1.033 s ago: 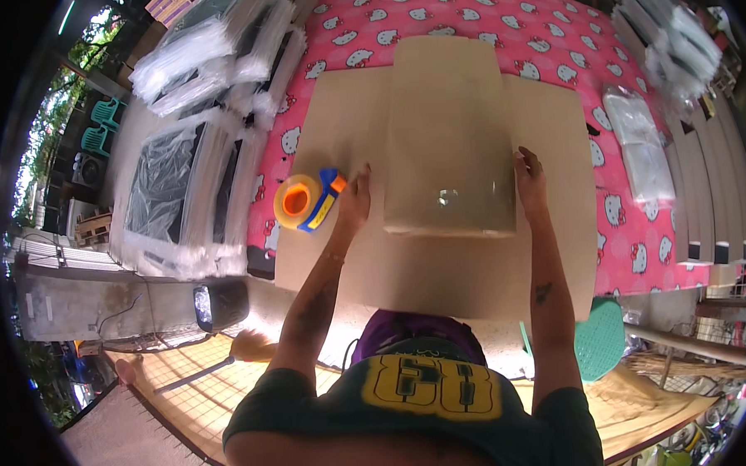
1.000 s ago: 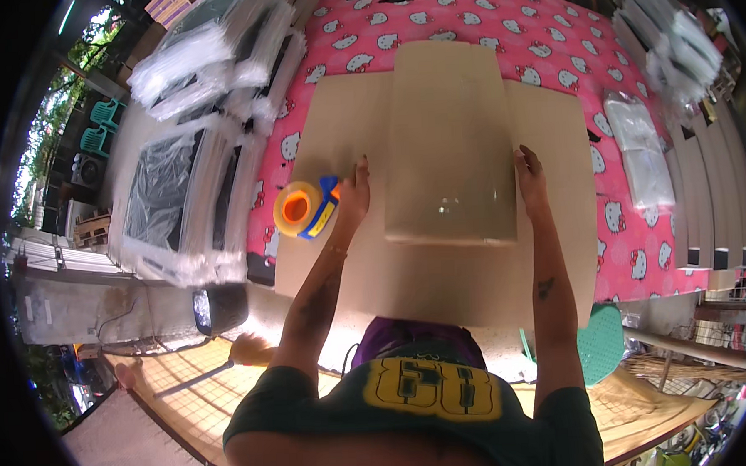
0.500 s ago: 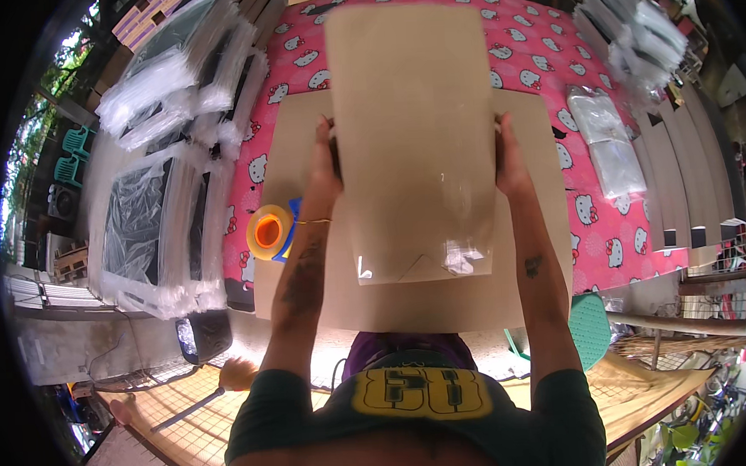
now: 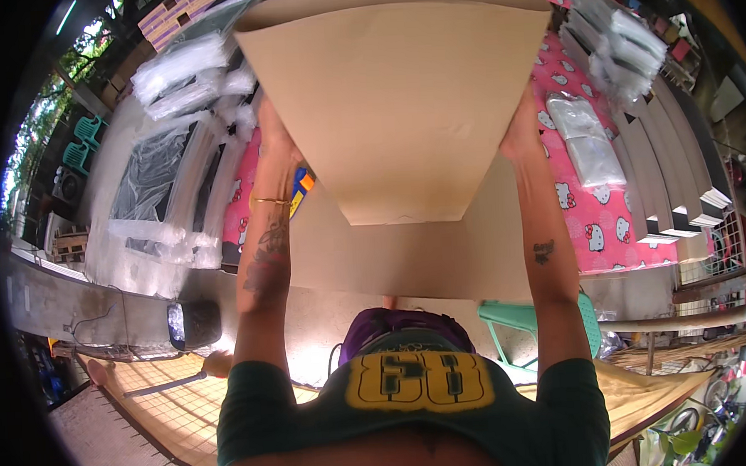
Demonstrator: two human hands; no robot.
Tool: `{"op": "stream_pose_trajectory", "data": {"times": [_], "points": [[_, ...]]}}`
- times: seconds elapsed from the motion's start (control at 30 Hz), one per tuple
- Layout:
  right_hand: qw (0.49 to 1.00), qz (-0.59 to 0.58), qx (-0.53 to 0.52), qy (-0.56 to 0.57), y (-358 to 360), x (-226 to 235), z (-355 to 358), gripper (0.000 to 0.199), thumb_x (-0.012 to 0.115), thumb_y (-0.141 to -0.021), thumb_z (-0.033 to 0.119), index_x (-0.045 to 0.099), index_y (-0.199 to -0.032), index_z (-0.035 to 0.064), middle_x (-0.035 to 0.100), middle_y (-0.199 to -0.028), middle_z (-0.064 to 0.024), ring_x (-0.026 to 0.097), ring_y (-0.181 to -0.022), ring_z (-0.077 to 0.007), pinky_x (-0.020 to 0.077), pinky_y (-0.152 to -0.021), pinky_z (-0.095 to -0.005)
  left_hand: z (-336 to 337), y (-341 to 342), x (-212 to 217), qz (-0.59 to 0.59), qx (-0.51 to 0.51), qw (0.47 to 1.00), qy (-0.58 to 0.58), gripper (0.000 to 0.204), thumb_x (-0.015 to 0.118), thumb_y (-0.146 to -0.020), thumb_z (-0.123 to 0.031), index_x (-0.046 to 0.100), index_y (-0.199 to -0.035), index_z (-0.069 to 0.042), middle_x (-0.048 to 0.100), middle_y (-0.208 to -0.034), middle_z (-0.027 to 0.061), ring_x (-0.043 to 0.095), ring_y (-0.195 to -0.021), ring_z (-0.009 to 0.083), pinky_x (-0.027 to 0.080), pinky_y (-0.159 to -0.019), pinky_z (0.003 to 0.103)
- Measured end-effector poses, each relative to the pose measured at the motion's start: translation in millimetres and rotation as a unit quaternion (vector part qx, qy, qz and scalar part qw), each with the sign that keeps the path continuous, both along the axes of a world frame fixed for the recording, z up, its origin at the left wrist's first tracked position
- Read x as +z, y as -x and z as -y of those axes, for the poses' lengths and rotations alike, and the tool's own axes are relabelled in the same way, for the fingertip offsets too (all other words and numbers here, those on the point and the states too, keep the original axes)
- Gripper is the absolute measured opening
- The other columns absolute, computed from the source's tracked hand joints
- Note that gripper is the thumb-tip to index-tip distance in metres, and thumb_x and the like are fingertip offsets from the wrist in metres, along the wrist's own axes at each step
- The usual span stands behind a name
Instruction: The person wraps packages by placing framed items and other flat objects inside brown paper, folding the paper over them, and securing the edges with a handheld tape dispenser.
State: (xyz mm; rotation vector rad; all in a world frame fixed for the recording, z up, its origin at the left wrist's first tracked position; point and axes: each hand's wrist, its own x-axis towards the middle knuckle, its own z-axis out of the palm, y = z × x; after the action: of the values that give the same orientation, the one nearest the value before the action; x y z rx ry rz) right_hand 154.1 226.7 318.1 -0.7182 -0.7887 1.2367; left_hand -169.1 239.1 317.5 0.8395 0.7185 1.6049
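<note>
A brown cardboard box [image 4: 401, 107] is raised in front of me and tilted, its wide end close to my head and its narrow-looking end down by the table. Along its upper edge a flap or fold of cardboard shows. My left hand [image 4: 276, 139] grips the box's left side, and my right hand [image 4: 519, 133] grips the right side; the fingers of both are partly hidden behind it. Underneath lies a flat cardboard sheet [image 4: 374, 262] on the table. A blue and yellow tape dispenser [image 4: 302, 190] rests beside my left forearm, mostly covered.
Plastic-wrapped dark panels [image 4: 150, 180] are stacked at left, and more wrapped bundles [image 4: 619, 47] at far right. Folded clear plastic [image 4: 585, 140] lies on the pink patterned tablecloth [image 4: 601, 215]. Grey boards [image 4: 677, 153] stand at right. A green stool [image 4: 510, 319] is near my right arm.
Both hands have lifted the box toward my head and tilted it, so it looks larger and its flap edge shows. My left forearm now covers most of the tape dispenser.
</note>
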Motion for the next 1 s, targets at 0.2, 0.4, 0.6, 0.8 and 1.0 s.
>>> {"op": "stream_pose_trajectory", "data": {"times": [0.2, 0.4, 0.6, 0.8, 1.0], "points": [[0.999, -0.009, 0.036, -0.027, 29.7, 50.3, 15.8, 0.048, 0.040, -0.103, 0.045, 0.055, -0.129, 0.0075, 0.063, -0.119, -0.0044, 0.062, -0.108, -0.0202, 0.0528, -0.089, -0.0355, 13.1, 36.6, -2.3, -0.061, 0.027, 0.998, -0.006, 0.034, 0.049, -0.100, -0.029, 0.062, -0.113, 0.001, 0.067, -0.095, 0.0107, 0.068, -0.078, 0.0218, 0.058, -0.067, 0.037], [0.999, 0.001, 0.024, 0.033, 8.8, -48.3, -15.0, 0.055, 0.040, -0.104, 0.048, 0.052, -0.135, 0.0041, 0.062, -0.124, -0.0073, 0.061, -0.110, -0.0202, 0.0523, -0.092, -0.0368, 14.8, -5.1, -23.4, -0.053, 0.082, 0.993, 0.061, 0.039, 0.048, -0.103, -0.034, 0.060, -0.119, 0.000, 0.061, -0.117, 0.0082, 0.057, -0.108, 0.0164, 0.047, -0.094, 0.032], [0.999, 0.046, 0.019, 0.014, 118.0, -14.5, 51.2, 0.062, 0.036, -0.105, 0.050, 0.044, -0.143, 0.0014, 0.054, -0.137, -0.0109, 0.053, -0.124, -0.0223, 0.0414, -0.106, -0.0341, 98.4, 19.6, -8.5, -0.242, 0.452, 0.843, -0.162, 0.029, 0.046, -0.104, -0.025, 0.059, -0.105, 0.001, 0.057, -0.091, 0.0055, 0.054, -0.087, 0.0154, 0.046, -0.086, 0.031], [0.908, 0.134, 0.366, -0.155, 187.6, -14.6, 39.7, 0.085, 0.048, -0.095, 0.064, 0.032, -0.151, 0.0019, 0.036, -0.155, -0.0138, 0.025, -0.146, -0.0256, 0.0189, -0.119, -0.0436, 245.1, -13.6, -11.1, -0.437, 0.370, 0.813, -0.110, 0.111, 0.068, -0.083, -0.061, 0.012, -0.152, 0.006, 0.024, -0.153, 0.0231, 0.032, -0.139, 0.0325, 0.030, -0.111, 0.045], [0.756, 0.040, 0.652, -0.050, 248.9, -115.8, -101.6, 0.098, 0.074, -0.078, 0.063, 0.036, -0.148, 0.0049, 0.047, -0.146, -0.0112, 0.043, -0.137, -0.0265, 0.0374, -0.111, -0.0452, 237.1, -0.5, -4.9, -0.446, 0.457, 0.769, -0.016, 0.099, 0.081, -0.078, -0.023, 0.018, -0.149, 0.002, 0.034, -0.142, 0.0204, 0.038, -0.130, 0.0305, 0.032, -0.108, 0.044]]}}
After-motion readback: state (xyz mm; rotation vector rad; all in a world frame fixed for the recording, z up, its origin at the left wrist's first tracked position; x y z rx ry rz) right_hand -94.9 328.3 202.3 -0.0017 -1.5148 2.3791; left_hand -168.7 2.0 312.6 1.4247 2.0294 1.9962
